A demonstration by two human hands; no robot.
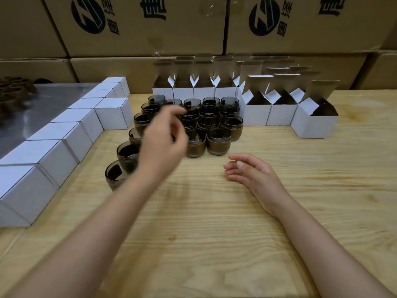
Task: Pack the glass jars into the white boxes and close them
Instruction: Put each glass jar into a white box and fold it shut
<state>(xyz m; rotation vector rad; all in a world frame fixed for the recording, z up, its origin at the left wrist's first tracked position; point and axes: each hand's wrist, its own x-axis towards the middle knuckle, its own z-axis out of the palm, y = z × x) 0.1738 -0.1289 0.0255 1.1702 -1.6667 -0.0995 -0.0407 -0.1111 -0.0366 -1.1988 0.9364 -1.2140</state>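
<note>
Several smoky glass jars (218, 139) with brown bands stand clustered on the wooden table (214, 222), at the middle back. My left hand (163, 138) hovers over the cluster's left side with loosely curled fingers, holding nothing. Lower on the bare wood, just in front of the jars, my right hand (251, 171) lies relaxed and empty. Open white boxes (313, 123) with raised flaps stand behind and to the right of the jars. Closed white boxes (53, 151) line up in a diagonal row on the left.
Large brown cartons (139, 24) with dark logos are stacked as a wall behind the table. A grey metal surface (43, 104) lies at the far left, with brown paper cups (10, 91) on it. Bare wood stretches in front of the jars.
</note>
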